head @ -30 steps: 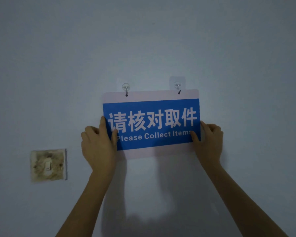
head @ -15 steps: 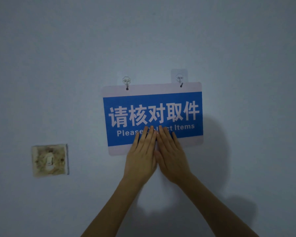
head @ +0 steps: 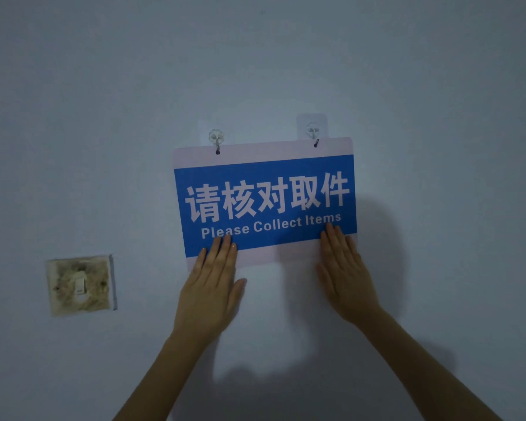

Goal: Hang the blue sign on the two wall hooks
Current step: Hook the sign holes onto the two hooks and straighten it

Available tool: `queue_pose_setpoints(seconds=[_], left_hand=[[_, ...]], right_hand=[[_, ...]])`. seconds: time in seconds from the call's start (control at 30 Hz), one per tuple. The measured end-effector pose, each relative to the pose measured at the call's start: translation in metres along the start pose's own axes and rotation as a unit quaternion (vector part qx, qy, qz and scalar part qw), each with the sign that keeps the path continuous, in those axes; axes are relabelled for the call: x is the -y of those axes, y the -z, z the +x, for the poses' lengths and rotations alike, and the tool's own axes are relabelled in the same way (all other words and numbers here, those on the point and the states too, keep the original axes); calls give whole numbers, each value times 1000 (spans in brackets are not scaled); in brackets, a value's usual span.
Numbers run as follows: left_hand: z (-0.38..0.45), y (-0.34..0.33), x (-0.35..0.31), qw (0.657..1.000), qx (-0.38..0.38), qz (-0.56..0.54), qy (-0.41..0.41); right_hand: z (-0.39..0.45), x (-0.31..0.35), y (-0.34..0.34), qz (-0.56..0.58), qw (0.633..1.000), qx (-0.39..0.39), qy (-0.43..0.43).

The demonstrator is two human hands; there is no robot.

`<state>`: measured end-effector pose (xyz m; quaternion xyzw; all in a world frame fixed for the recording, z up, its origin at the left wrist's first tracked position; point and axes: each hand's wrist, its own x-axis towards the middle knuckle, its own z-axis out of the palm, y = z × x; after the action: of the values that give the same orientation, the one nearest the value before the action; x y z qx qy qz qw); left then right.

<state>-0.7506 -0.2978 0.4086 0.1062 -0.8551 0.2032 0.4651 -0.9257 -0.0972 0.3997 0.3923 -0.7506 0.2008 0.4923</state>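
The blue sign (head: pixel 264 205) with white borders and white lettering hangs flat on the wall, slightly tilted, its right side higher. Its two top holes sit on the left wall hook (head: pixel 216 140) and the right wall hook (head: pixel 312 132), both clear adhesive hooks. My left hand (head: pixel 213 287) lies flat with fingers straight, its fingertips pressing the sign's lower left part. My right hand (head: pixel 345 271) lies flat too, fingertips on the lower right corner of the sign. Neither hand grips anything.
A stained old light switch (head: pixel 81 284) sits on the wall to the lower left of the sign. The rest of the pale wall (head: pixel 438 86) is bare, with shadows of my arms below the sign.
A second ago both hands held the sign's side edges. Then they met flat at the bottom middle. Now they have slid apart to the lower left and lower right of the sign.
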Motion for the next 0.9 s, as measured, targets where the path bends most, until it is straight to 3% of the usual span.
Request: queue_pose_setpoints(seconds=[0.37,0.53,0.9], left_hand=[[-31,4,28,999,0,30,16],[-48,1,35,999,0,30,42],[-42,11,20,998,4,28,55]], right_hand=[[-31,-58,12,-43,993,80,-81],[-41,-66,24,-23,991,50,-121],[-13,-21,33,-13,999,37,-10]])
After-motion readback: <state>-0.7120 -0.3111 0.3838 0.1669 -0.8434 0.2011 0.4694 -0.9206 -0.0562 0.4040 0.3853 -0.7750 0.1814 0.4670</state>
